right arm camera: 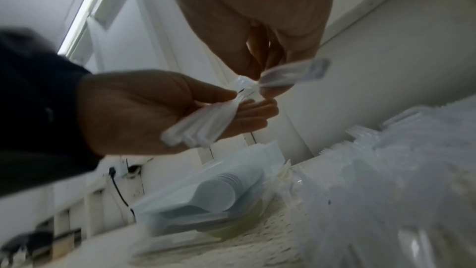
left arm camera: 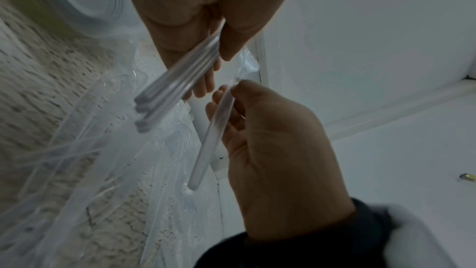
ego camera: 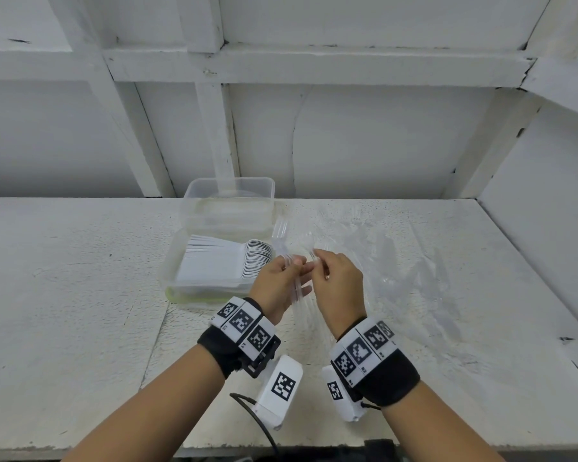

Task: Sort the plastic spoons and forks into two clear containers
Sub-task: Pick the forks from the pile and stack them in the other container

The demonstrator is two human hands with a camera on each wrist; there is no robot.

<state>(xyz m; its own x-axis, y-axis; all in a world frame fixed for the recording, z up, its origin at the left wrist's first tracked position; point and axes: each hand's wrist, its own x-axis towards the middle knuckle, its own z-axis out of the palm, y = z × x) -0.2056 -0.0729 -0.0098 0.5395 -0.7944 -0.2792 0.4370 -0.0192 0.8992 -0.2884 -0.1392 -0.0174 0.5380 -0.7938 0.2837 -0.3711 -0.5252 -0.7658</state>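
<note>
The left hand [ego camera: 279,281] grips a bundle of clear forks [ego camera: 282,243], fingers and thumb curled round the handles, tines pointing away over the tabletop [ego camera: 80,261]. Just beside it, nearly touching, the right hand [ego camera: 339,283] pinches a single clear utensil [left arm camera: 213,129] between thumb and fingertips; its head is too blurred to tell fork from spoon. Left of the hands sits a clear container [ego camera: 214,271] holding a neat row of white spoons [ego camera: 227,263]. A second container [ego camera: 229,201] stands behind it. To the right lies a loose pile of clear cutlery [ego camera: 381,255].
</note>
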